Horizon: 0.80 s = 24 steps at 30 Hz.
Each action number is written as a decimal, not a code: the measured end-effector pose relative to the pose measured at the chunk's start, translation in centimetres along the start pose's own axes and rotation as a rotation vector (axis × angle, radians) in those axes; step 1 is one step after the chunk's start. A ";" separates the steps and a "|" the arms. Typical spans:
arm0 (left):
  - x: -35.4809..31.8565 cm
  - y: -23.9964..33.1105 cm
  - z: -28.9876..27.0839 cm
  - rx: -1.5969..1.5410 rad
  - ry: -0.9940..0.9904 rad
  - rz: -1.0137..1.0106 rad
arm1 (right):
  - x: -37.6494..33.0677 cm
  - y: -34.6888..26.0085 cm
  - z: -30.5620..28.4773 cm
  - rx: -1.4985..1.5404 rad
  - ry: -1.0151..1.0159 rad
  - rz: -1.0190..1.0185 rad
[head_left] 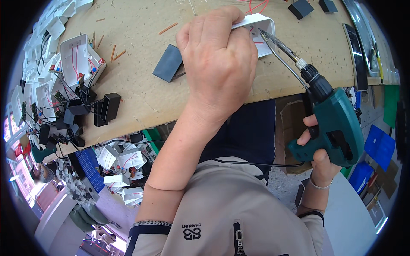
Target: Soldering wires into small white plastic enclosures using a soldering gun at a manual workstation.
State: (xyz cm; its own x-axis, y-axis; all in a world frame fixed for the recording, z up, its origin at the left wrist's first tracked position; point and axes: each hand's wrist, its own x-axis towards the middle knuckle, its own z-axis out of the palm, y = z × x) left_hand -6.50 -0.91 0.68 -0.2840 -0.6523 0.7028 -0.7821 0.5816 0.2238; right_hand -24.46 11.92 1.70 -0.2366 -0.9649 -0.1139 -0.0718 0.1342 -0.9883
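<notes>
1. Left hand: back upward, grips a white plastic box over the desk.
2. Right hand: wraps round a green soldering gun, fingers at trigger, tip inside the box.
3. Beige shirt: bears dark printed emblem and lettering.

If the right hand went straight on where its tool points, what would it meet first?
The green soldering gun in the right hand would likely meet the inside of the white box first; depth is unclear.
</notes>
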 end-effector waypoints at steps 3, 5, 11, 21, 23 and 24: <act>-0.1 -0.1 0.2 0.070 -0.014 0.027 | 0.3 -0.1 -0.1 -0.011 -0.010 0.003; -1.7 -1.0 2.5 -0.007 0.071 -0.014 | 0.4 -0.2 0.0 -0.015 -0.018 0.015; -2.3 -1.4 3.6 -0.074 0.160 -0.046 | 0.8 -0.4 -0.6 -0.051 -0.046 0.032; -2.1 -1.1 3.5 -0.087 0.223 -0.068 | 1.3 -1.3 -0.7 -0.122 -0.062 0.052; -2.1 -1.1 3.5 -0.099 0.220 -0.069 | 1.4 -1.4 -0.8 -0.143 -0.073 0.044; -2.0 -1.1 3.4 -0.111 0.216 -0.069 | 1.5 -1.4 -0.8 -0.144 -0.074 0.044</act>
State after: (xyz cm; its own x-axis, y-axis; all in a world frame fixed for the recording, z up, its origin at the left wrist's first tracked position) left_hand -6.94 -1.88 -3.32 -0.0975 -0.5801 0.8087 -0.7265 0.5968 0.3406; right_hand -25.51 10.52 3.00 -0.1710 -0.9706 -0.1691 -0.2025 0.2026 -0.9581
